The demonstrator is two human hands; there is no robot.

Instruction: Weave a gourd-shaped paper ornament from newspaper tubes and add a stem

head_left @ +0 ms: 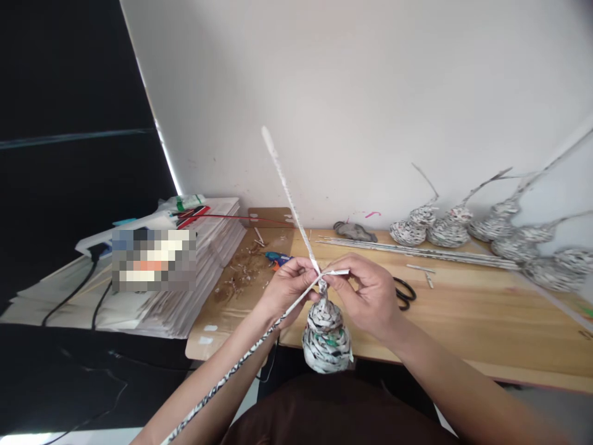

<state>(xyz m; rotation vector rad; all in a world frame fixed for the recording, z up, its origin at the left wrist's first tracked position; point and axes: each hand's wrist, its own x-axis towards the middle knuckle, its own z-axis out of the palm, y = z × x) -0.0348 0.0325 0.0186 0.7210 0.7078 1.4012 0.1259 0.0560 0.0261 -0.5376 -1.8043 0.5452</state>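
Observation:
A gourd-shaped piece woven from rolled paper strips hangs upright below my hands, beyond the table's front edge. My left hand pinches the paper strips at its narrow top. From there one white strip rises up and to the left, and a long patterned strip runs down to the lower left across my left forearm. Close on the right, my right hand has thumb and fingers closed round a short strip end at the same crossing point. The exact fingertip contact is partly hidden.
Several similar woven pieces line the wall at right. Long paper rods, black scissors and a grey cloth-like lump lie on the wooden table. A paper stack and blue glue gun are left.

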